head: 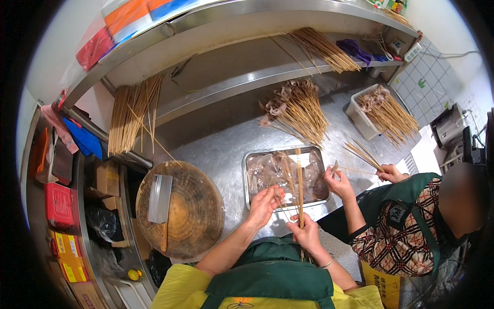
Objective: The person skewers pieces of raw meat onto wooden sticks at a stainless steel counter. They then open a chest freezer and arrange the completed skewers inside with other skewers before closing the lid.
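My left hand [265,206] pinches a small piece of pale, squid-like flesh [277,194] at the tip of a thin bamboo skewer. The lower end of that skewer runs to my right hand [307,233], which also grips an upright bundle of bamboo skewers [300,183]. Both hands are at the near edge of a rectangular metal tray [245,175]. Glossy, purplish-white pieces of squid-like flesh [256,164] lie in the tray, partly hidden by the skewers and my left fingers.
Left, a cleaver [160,199] lies on a round wooden chopping block [197,231]. Behind the tray are loaded skewers [303,112]; more fill a white bin [361,119]. Bare skewers [133,116] rest on the shelf [231,90]. At right, a co-worker's hands [341,185] hold skewers.
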Tool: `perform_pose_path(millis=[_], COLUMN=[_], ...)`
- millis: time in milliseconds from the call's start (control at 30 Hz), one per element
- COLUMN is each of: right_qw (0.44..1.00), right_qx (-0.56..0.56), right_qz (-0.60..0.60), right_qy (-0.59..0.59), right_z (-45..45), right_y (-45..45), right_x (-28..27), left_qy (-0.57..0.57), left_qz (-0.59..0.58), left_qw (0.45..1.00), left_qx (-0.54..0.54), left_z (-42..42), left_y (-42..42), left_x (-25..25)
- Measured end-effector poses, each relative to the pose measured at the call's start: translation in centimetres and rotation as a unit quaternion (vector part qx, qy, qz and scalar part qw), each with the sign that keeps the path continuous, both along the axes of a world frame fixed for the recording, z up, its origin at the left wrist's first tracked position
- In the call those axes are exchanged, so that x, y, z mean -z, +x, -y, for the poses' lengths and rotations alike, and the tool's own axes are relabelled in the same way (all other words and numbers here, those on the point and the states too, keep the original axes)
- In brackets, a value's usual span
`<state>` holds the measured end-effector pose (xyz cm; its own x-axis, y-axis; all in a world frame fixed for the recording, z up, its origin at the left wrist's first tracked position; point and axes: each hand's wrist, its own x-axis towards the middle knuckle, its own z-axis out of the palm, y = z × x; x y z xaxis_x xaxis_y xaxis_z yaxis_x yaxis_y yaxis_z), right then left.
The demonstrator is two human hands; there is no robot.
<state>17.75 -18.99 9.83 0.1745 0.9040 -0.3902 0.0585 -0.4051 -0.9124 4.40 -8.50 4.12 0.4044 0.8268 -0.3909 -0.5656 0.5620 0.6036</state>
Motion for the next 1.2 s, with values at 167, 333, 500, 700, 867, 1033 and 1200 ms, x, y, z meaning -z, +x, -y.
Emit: perform_pose_path(millis=[167, 333, 500, 700, 867, 1033, 1200], right_qw=[0.992, 0.989, 0.978, 0.974, 0.978, 0.991, 0.998], right_qx=[0.051, 0.035, 0.082, 0.101, 0.1, 0.058, 0.036], right_qz=[-0.119, -0.142, -0.179, -0.188, -0.163, -0.103, -0.036], right_qy=[-0.014, -0.023, -0.069, -0.082, -0.086, -0.057, -0.031], right_z=[-0.1, -0.2, 0.1, 0.1, 0.2, 0.4, 0.3], right_y=[1.6, 1.5, 1.6, 1.7, 1.8, 1.3, 1.1], right_x=[0.5, 0.6, 0.1, 0.2, 0.8, 2.4, 3.0], left_qy=[0.105, 0.378, 0.423, 0.426, 0.359, 0.113, 0.049], left_qz=[-0.311, -0.686, -0.692, -0.687, -0.615, -0.241, -0.106], left_qw=[0.944, 0.619, 0.578, 0.583, 0.7, 0.964, 0.993], left_qx=[0.039, 0.062, 0.095, 0.083, 0.052, 0.03, 0.018], left_z=[-7.0, -10.7, -12.7, -12.1, -12.1, -10.9, -9.1], left_y=[-2.2, 1.2, 1.0, -0.6, -1.4, -2.3, -3.0], left_x=[7.0, 8.5, 8.0, 9.2, 7.4, 7.3, 4.0])
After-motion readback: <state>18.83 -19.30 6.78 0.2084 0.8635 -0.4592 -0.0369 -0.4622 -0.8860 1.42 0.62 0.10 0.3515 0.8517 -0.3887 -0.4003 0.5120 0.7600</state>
